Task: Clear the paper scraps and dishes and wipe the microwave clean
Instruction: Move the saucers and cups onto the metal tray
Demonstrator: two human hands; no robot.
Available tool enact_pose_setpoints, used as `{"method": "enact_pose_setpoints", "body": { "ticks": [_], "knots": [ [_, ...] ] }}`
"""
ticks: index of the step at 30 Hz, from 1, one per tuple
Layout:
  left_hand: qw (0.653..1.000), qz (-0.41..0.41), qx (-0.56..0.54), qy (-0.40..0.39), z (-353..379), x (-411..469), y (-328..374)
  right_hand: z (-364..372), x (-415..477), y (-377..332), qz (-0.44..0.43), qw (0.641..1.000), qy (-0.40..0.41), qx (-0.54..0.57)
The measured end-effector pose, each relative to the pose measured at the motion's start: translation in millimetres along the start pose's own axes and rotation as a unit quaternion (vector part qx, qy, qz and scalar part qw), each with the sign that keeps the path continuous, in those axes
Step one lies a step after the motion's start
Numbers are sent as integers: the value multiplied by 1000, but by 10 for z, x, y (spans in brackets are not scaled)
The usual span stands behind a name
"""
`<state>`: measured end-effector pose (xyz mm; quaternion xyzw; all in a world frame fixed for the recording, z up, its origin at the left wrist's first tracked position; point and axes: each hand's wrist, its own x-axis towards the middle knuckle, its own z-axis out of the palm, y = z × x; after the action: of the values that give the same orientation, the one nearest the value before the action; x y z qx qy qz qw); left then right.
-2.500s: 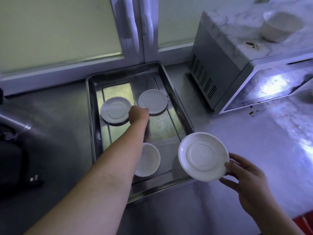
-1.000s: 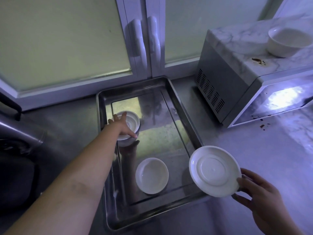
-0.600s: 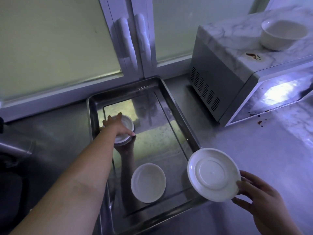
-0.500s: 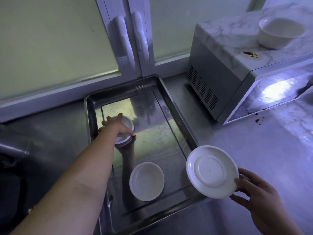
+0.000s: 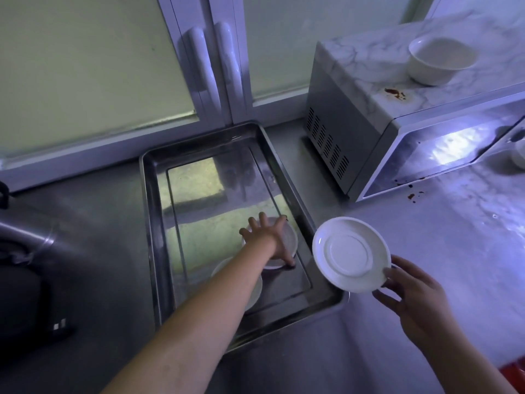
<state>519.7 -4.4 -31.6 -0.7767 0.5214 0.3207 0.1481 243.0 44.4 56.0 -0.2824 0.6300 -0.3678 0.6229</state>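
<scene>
My left hand (image 5: 268,240) lies spread over a small stack of white saucers (image 5: 291,239) at the near right of the steel tray (image 5: 153,211), gripping it from above. A white bowl (image 5: 254,291) sits in the tray just nearer, partly under my forearm. My right hand (image 5: 412,291) holds a white saucer (image 5: 350,253) by its rim, tilted, just right of the tray. The microwave (image 5: 355,109) stands at the back right with brown stains on its marbled top and a white bowl (image 5: 441,59) on it.
Brown spatter (image 5: 413,194) marks the counter in front of the microwave door. A dark appliance (image 5: 25,280) sits at the left. Sliding window frames with handles (image 5: 211,66) stand behind the tray. Another white dish (image 5: 518,153) shows at the right edge.
My left hand has carried the stacked saucers from the tray's far left to its near right, beside the bowl. The right hand still holds its saucer in about the same place.
</scene>
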Motion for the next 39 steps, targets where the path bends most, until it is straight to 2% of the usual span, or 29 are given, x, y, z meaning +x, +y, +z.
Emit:
{"method": "enact_pose_setpoints", "body": {
  "ticks": [7,11,14,16,19,25,26,29,34,36,39],
  "knots": [
    [997,45,64,0,385,-530,-44,17,57,22,15,1000,-22,0],
    [994,86,-15,60,392,-763,-262,107,67,91,22,998,-52,-29],
    [990,21,-81,112,375,-941,-592,281,124,123,-5,990,-91,-107],
    [989,-41,-105,98,452,-1089,-816,456,195,164,-38,976,-110,-186],
    [990,-84,-94,67,649,-1272,-998,766,316,272,-105,924,-142,-338],
    [986,-83,-102,101,804,-1384,-1136,1232,496,460,-141,816,-179,-531],
    [986,-89,-100,100,802,-1396,-1151,1270,497,472,-151,791,-181,-565],
    [986,-96,-100,93,824,-1445,-1186,1345,443,524,-189,681,-189,-681],
    [982,-105,-122,100,849,-1514,-1187,1451,250,713,-177,593,-299,-726],
    [981,-106,-137,90,832,-1530,-1185,1503,212,822,-174,560,-308,-750],
    [980,-104,-153,75,793,-1534,-1184,1592,180,919,-172,537,-275,-779]
  ]
}}
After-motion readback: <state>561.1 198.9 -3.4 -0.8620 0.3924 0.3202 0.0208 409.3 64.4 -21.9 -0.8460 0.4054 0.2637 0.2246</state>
